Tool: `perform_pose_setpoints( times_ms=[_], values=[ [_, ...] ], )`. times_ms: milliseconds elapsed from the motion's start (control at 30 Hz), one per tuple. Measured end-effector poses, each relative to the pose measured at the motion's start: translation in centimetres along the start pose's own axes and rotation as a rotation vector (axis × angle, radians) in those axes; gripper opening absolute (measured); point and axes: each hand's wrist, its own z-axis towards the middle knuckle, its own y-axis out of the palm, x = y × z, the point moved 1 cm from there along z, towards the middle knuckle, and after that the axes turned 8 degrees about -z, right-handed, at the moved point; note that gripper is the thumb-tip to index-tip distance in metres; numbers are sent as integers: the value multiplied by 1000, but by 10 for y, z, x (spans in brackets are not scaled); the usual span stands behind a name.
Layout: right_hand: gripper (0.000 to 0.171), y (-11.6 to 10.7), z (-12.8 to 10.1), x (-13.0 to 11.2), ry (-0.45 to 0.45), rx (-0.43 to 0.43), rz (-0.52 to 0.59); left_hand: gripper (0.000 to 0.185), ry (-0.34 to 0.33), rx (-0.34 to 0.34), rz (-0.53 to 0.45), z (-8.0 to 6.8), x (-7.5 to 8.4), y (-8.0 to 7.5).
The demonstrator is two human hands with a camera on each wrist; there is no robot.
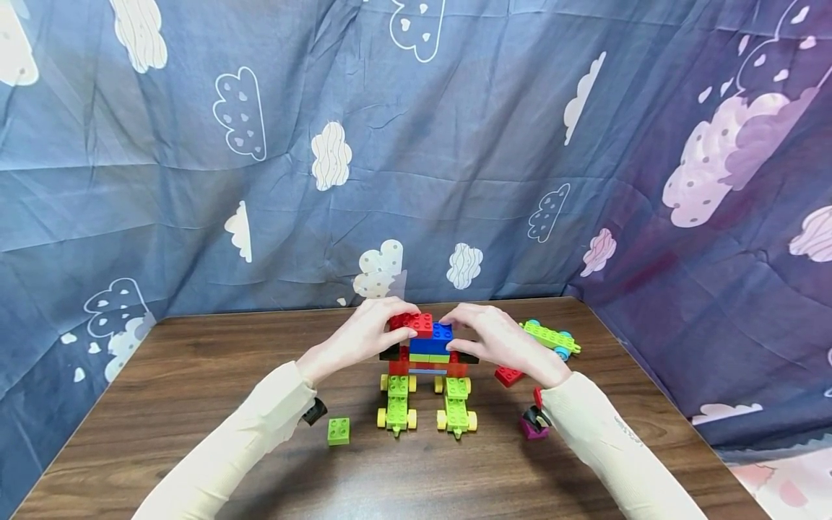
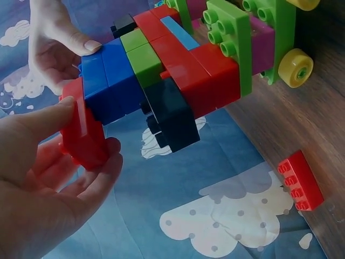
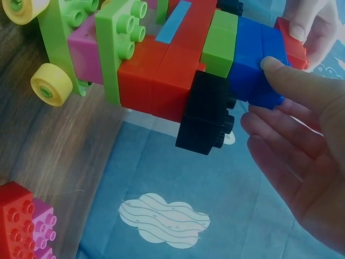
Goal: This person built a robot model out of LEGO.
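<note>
A toy-brick figure stands mid-table on two lime wheeled bases (image 1: 398,413) with yellow wheels. My left hand (image 1: 370,328) grips a red brick (image 2: 86,129) at the figure's top; the brick overhangs the left side and touches the blue bricks (image 2: 110,81). My right hand (image 1: 500,336) pinches the blue bricks from the other side, thumb on the near face. Below them come lime bricks (image 2: 143,56), black bricks (image 3: 204,113) jutting out at both sides, and red bricks (image 3: 156,81) with a light blue strip (image 3: 173,21). Fingertips behind the bricks are partly hidden.
A loose lime brick (image 1: 338,431) lies front left. To the right are a red brick (image 1: 508,376), a magenta brick (image 1: 533,431) partly hidden by the wrist device, and a lime wheeled base (image 1: 549,336) with blue wheels. A cloud-patterned curtain (image 1: 292,217) hangs behind the table.
</note>
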Motion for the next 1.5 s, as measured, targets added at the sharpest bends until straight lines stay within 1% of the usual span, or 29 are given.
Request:
perform_pose_setpoints(
  times_ms=[233,333,500,700,900,1033,1133,1200,1267,1367,1500],
  values=[
    [35,1,2,-1,-20,17,-7,30,-10,2,19,-1,1,1],
    [35,2,3,0,-18,7,-15,30,-5,2,26,-2,-1,1],
    [36,3,3,1,-5,-13,-13,33,-18,-14,26,-4,-4,1],
    [38,3,2,3,8,-27,16,36,-17,-6,4,-8,-7,-2],
    [42,-1,-4,6,45,-46,78,40,-56,0,-11,-13,-8,-6],
    [42,-5,-12,13,60,-9,73,39,-75,7,-21,-17,-11,-8],
    [39,-7,-21,22,76,19,44,38,-71,16,-3,-18,-13,-9],
    [37,-6,-29,29,93,13,26,37,-69,24,10,-19,-15,-10],
    [33,-4,-39,37,110,-13,4,37,-68,28,12,-20,-16,-10],
    [28,3,-55,48,136,-83,-29,38,-73,29,6,-21,-17,-11],
    [26,15,-72,59,134,-163,-63,38,-76,26,-5,-23,-18,-11]
  ],
)
